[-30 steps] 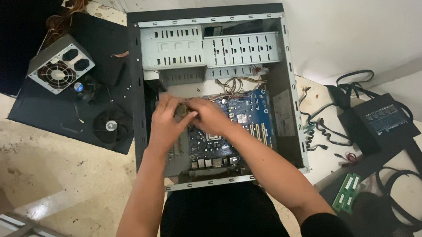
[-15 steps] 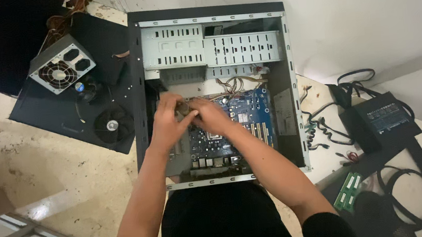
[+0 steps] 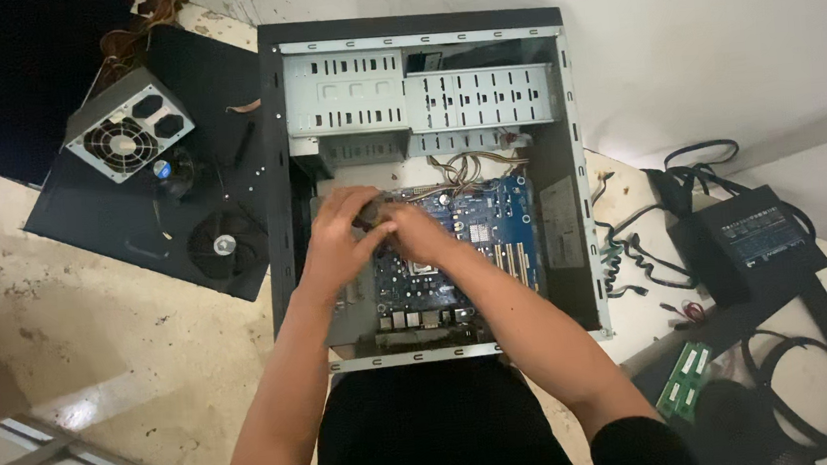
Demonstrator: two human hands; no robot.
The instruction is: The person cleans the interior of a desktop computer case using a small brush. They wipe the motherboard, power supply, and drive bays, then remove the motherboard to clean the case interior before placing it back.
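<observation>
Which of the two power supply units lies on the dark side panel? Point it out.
The silver power supply with the round fan grille, left of the case. The black power supply lies right of the case, among cables.

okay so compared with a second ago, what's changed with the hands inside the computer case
Very little. The left hand and right hand have drawn slightly closer together over the upper left corner of the blue motherboard, fingers meeting around something small that stays hidden. The open computer case, the grey power supply and the loose fan have not moved.
</observation>
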